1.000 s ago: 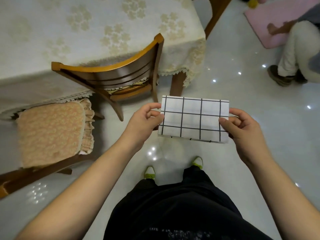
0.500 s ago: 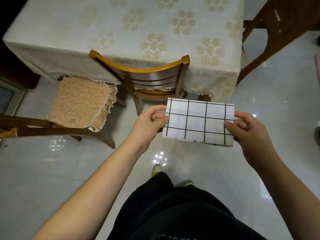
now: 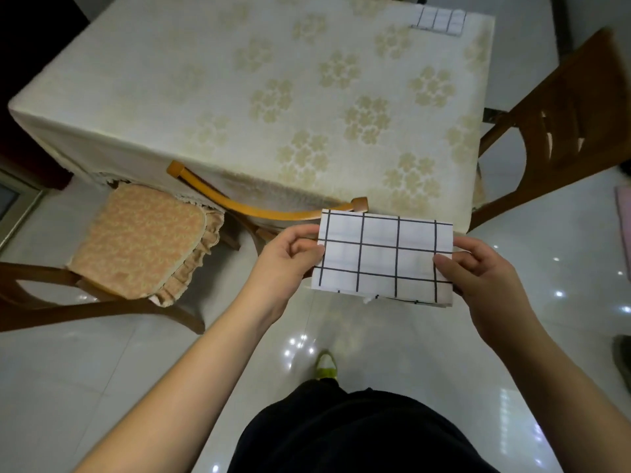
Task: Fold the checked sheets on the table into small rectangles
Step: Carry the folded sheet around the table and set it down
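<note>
1. Folded checked sheet [image 3: 384,257]: held in the air, near the table [image 3: 211,97] edge.
2. Left hand [image 3: 286,264] and right hand [image 3: 478,271] pinch its short ends.
3. Likely light, soft, limp; grip both ends so the layers stay together.

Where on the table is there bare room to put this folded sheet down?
Most of the tablecloth is bare, from the chair back at the near edge up to the far side. Only the far right corner is taken, by another folded sheet. Both hands, left and right, hold the sheet beyond the near edge.
</note>
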